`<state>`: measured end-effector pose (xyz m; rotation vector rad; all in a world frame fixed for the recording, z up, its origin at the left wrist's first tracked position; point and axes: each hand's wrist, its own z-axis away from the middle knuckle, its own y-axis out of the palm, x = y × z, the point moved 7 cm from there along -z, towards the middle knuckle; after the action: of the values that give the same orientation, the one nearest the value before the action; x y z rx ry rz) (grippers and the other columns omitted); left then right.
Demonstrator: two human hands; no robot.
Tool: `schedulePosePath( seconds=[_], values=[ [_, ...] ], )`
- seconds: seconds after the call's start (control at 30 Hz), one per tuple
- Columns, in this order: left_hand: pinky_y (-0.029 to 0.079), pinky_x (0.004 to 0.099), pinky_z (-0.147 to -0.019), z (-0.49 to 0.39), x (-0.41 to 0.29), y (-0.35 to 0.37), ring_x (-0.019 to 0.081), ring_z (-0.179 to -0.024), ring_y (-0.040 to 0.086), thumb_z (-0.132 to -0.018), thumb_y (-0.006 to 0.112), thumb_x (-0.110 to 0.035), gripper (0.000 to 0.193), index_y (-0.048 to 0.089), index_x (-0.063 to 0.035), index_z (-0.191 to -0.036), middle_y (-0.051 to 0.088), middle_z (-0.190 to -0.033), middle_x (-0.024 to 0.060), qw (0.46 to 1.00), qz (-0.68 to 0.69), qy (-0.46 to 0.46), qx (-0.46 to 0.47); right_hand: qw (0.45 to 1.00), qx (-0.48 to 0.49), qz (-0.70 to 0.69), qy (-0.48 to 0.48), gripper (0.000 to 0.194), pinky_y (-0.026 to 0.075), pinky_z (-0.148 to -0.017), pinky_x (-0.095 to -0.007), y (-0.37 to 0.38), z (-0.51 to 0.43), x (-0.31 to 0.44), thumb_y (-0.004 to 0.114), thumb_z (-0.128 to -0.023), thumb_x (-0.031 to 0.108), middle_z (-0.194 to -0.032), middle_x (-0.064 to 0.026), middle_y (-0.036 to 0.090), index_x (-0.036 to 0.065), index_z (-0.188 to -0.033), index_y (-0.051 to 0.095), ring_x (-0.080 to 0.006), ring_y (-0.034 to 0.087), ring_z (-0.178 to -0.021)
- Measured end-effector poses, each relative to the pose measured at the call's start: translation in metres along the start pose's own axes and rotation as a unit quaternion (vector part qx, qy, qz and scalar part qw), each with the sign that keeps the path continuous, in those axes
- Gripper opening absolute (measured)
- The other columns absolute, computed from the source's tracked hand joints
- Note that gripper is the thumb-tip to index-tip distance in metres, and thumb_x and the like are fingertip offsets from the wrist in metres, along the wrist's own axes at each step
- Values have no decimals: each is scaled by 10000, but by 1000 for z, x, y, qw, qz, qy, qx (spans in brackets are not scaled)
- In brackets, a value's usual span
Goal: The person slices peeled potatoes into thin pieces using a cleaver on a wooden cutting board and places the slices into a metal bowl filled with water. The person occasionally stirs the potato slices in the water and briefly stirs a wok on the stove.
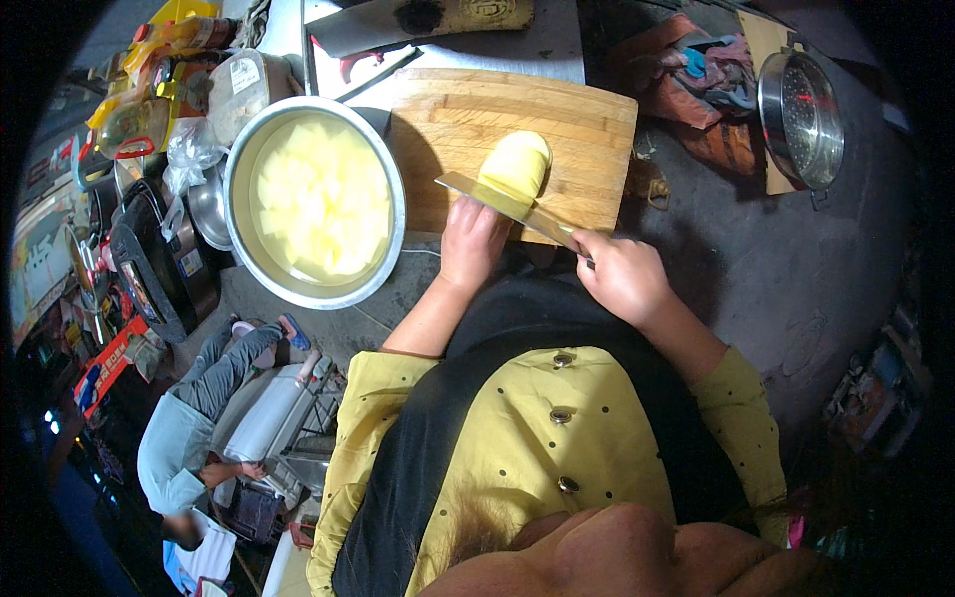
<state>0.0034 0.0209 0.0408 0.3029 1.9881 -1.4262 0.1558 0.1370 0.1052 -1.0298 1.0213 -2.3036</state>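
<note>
On a wooden cutting board [440,134] lies a peeled yellow potato [516,166], with faint cut lines across its near part. My right hand [625,280] grips a cleaver-like kitchen knife [548,226] by its handle. The wide blade slants across the near end of the potato. My left hand [474,242] is at the near side of the blade, fingers pointing away from me. The blade hides its fingertips, so whether they grip the potato is unclear. To the left, a large metal basin [237,224] holds pale potato pieces [324,201] in liquid.
Oil bottles [134,127] and a lidded plastic tub [246,93] stand beyond the basin. A metal steamer pan with holes [802,119] and bunched plastic bags [697,71] are at right. Another person [175,440] bends over at lower left.
</note>
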Motion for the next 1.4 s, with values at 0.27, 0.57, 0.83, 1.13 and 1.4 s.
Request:
schedulePosePath(
  seconds=[0.27, 0.57, 0.83, 1.13, 1.4],
  values=[
    [485, 456, -912, 2, 3, 1, 387, -1029, 582, -649, 782, -51, 493, 608, -21, -1109, 614, -1091, 178, 1000, 6, 0, -2, 1000, 18, -1, 2, 187, 554, -647, -483, 36, -51, 10, 608, -879, 257, -751, -160, 698, 93, -953, 659, -351, 695, -692],
    [494, 458, -881, 3, 3, 0, 384, -1021, 580, -700, 752, -40, 438, 593, -41, -1108, 609, -1078, 163, 1000, 17, -8, -15, 999, -31, -22, -26, 191, 555, -636, -466, 34, -54, 13, 627, -860, 242, -762, -153, 699, 124, -1004, 669, -340, 692, -691],
    [487, 460, -921, 2, 2, 0, 401, -1068, 583, -633, 774, -17, 470, 634, -23, -1081, 632, -1105, 177, 1000, 9, -8, 0, 1000, -11, 11, -11, 177, 550, -607, -475, 3, 1, 0, 631, -851, 240, -713, -147, 681, 116, -974, 660, -343, 680, -642],
    [489, 457, -875, 3, 3, 1, 394, -1009, 585, -644, 789, -46, 449, 622, -16, -1060, 623, -1052, 176, 1000, 11, -3, -11, 1000, 20, 5, 6, 170, 551, -626, -480, 15, -13, 4, 619, -862, 234, -736, -164, 688, 95, -953, 654, -355, 684, -666],
    [482, 463, -891, 6, 7, 4, 386, -1007, 579, -662, 799, -78, 477, 590, -17, -1087, 599, -1079, 176, 1000, 3, 9, -13, 1000, 22, 4, 21, 205, 558, -665, -479, 58, -73, 13, 624, -870, 250, -783, -176, 700, 118, -1016, 683, -362, 690, -716]
  ],
)
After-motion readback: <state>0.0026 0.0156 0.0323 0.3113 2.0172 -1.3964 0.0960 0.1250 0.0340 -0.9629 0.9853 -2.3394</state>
